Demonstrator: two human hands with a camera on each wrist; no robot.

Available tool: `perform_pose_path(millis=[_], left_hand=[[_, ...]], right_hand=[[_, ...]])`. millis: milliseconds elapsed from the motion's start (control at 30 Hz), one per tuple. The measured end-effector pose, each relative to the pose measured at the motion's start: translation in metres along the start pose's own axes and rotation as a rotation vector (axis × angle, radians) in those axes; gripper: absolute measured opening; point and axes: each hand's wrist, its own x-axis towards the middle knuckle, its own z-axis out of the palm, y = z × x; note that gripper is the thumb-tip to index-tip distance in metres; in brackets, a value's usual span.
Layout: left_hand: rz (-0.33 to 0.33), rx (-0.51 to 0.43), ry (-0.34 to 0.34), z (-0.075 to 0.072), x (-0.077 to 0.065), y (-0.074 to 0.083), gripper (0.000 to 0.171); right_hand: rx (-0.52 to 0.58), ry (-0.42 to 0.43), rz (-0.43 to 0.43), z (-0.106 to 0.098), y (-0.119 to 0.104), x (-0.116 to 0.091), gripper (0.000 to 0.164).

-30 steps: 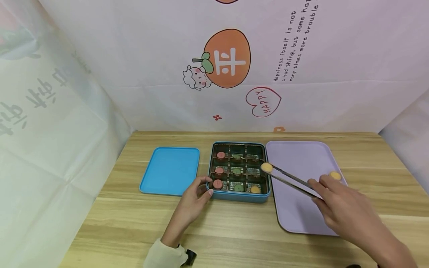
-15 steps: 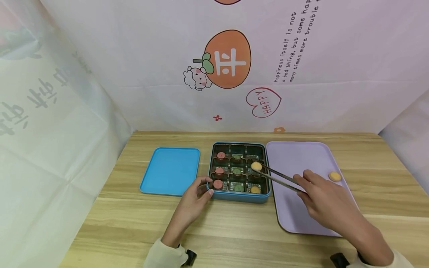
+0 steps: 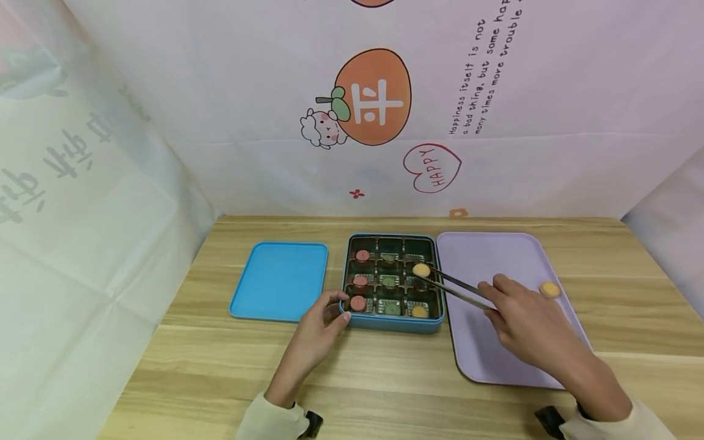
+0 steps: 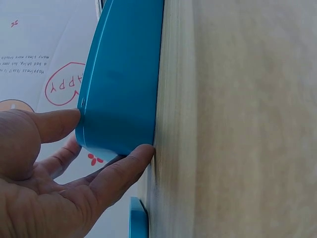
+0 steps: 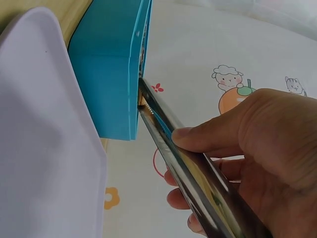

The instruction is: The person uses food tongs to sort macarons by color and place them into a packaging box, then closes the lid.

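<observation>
My left hand (image 3: 316,330) grips the front left corner of a blue box (image 3: 393,323); in the left wrist view its thumb meets the rim and a finger reaches the box's lower edge. My right hand (image 3: 530,324) holds metal tongs (image 3: 462,295). Between the tong tips is a round yellow cookie (image 3: 421,270), at the middle compartment of the right column. Red cookies (image 3: 358,304) fill the left column, and green cookies (image 3: 392,308) the middle one. Another yellow cookie (image 3: 420,312) lies in the front right compartment. From the right wrist, the box wall mostly hides the tong tips.
Right of the box lies a lilac tray (image 3: 495,253), with one yellow cookie (image 3: 550,289) near its right edge. A flat blue lid (image 3: 283,281) rests to the left on the wooden table (image 3: 379,385). Printed white cloth (image 3: 264,171) hangs behind.
My right hand has moved left, carrying the tongs and yellow cookie from the box's right edge to the middle right compartment. The left hand stays at the corner.
</observation>
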Motion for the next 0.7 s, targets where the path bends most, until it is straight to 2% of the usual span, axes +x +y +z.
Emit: perform_pose_path(millis=[700], left_hand=[[-0.003, 0.008, 0.004, 0.0016, 0.0008, -0.0008, 0.029]], right_hand=[[-0.002, 0.003, -0.015, 0.0025, 0.0005, 0.0019, 0.032]])
